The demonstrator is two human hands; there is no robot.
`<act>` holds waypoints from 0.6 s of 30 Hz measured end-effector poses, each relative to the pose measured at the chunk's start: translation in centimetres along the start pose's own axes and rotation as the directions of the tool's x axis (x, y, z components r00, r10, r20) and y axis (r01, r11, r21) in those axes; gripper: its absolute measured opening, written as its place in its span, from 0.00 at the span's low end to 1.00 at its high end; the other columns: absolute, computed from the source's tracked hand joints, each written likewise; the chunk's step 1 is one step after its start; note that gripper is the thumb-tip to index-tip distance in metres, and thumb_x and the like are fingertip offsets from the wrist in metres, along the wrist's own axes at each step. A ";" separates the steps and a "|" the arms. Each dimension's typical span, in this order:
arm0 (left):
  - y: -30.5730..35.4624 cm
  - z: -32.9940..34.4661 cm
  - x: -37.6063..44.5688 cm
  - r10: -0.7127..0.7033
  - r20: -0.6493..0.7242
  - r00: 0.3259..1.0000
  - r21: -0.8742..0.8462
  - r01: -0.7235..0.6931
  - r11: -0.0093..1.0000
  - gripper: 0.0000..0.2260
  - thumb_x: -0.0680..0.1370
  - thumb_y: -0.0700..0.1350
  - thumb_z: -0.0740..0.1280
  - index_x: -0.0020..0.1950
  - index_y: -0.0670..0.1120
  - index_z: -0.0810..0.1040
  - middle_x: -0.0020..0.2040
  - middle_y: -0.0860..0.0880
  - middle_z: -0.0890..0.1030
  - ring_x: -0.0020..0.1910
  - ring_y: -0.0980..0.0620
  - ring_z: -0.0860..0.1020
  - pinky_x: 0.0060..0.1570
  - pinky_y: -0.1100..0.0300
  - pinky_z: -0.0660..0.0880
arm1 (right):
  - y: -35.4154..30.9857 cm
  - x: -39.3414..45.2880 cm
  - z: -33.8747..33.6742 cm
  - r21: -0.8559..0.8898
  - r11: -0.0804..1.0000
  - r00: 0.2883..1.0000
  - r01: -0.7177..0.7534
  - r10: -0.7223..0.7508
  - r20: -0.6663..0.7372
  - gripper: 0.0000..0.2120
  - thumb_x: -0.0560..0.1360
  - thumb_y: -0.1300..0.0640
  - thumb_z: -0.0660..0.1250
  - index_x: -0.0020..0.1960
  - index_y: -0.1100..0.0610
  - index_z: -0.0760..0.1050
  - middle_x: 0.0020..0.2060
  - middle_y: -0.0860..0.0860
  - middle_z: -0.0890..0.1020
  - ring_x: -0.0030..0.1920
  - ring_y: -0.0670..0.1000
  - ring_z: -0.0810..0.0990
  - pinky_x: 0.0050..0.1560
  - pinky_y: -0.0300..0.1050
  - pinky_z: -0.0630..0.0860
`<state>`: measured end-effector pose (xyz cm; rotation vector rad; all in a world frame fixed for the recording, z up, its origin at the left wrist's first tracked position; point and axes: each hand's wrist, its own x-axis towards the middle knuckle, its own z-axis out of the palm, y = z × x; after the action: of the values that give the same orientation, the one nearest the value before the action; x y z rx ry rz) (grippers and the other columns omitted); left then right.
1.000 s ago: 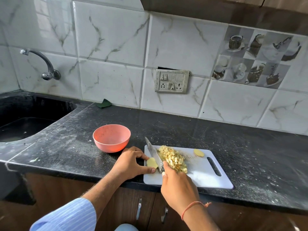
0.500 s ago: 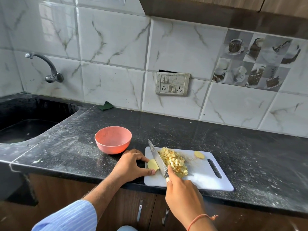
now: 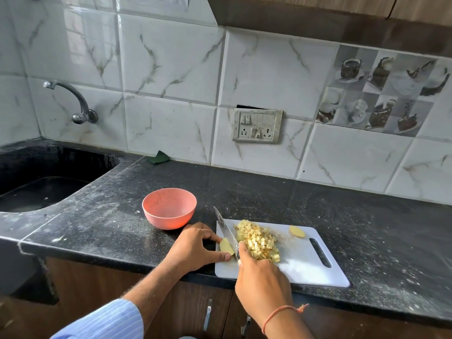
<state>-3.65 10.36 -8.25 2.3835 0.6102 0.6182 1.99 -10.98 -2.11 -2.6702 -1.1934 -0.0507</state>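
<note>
Head view. Stub of peeled pale-yellow root (image 3: 225,245), small, at the left edge of the white plastic cutting board (image 3: 305,267), which lies near the front of the black speckled stone bench (image 3: 281,192).

Left hand (image 3: 193,249) pinches the stub. Its thumb is at the near end and its curled fingers (image 3: 212,237) are on the far side, knuckles towards the blade.

Steel-bladed kitchen knife (image 3: 225,228) stands edge down against the stub's right side, tip pointing away. Right hand (image 3: 261,277) is wrapped tight round the handle, which is hidden under the palm.

Heap of small yellow diced cubes (image 3: 259,242) lies just right of the blade. One loose round slice (image 3: 296,231) sits near the board's far edge. Coral-pink round plastic bowl (image 3: 169,207) stands on the bench just beyond the left hand.

Handling, as judged:
- The stub looks firm and light, and will not squash under a pinch.
- Its cut faces are likely damp and slick, so it may skid or roll as the blade bites.
- Cannot tell whether a flat face is down.
- Little of it is left, so the fingertips work close to the edge.
- Best hold is on the two sides, well back from the cut line, with the tips tucked under.
</note>
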 end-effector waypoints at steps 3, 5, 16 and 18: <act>-0.1 0.1 -0.2 -0.003 -0.020 1.000 0.014 0.004 1.000 0.32 0.58 0.78 0.77 0.54 0.60 0.87 0.54 0.64 0.77 0.55 0.63 0.75 0.53 0.67 0.73 | 0.6 -0.7 0.2 0.009 1.000 1.000 0.016 -0.016 -0.011 0.29 0.87 0.51 0.54 0.85 0.44 0.48 0.50 0.52 0.85 0.50 0.52 0.84 0.50 0.50 0.82; 0.0 0.2 -0.2 -0.004 -0.025 1.000 0.016 0.005 1.000 0.32 0.58 0.78 0.76 0.54 0.60 0.87 0.54 0.64 0.78 0.55 0.63 0.75 0.54 0.65 0.75 | 1.3 -1.7 0.3 0.035 0.999 0.999 0.021 -0.020 -0.032 0.29 0.87 0.48 0.52 0.85 0.43 0.47 0.49 0.50 0.84 0.47 0.50 0.83 0.47 0.48 0.80; -0.1 -0.4 -0.4 0.028 -0.002 1.000 -0.013 -0.028 1.000 0.27 0.62 0.72 0.80 0.54 0.59 0.89 0.55 0.63 0.79 0.54 0.64 0.77 0.53 0.71 0.73 | 1.9 -1.6 -0.7 0.201 0.979 0.997 -0.033 0.047 -0.069 0.27 0.87 0.45 0.52 0.84 0.41 0.53 0.50 0.47 0.85 0.50 0.48 0.83 0.48 0.44 0.79; 0.0 -0.3 -0.4 0.015 -0.016 1.000 -0.021 -0.015 1.000 0.25 0.62 0.70 0.81 0.52 0.58 0.89 0.53 0.63 0.80 0.53 0.65 0.78 0.50 0.73 0.71 | 2.0 -1.7 -0.9 0.192 0.981 0.997 -0.024 0.037 -0.065 0.26 0.87 0.45 0.52 0.84 0.40 0.53 0.53 0.47 0.85 0.51 0.49 0.83 0.49 0.44 0.79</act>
<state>-4.15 10.29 -8.19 2.3674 0.5898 0.6476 2.38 -13.69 -1.77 -2.4987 -1.0781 -0.0208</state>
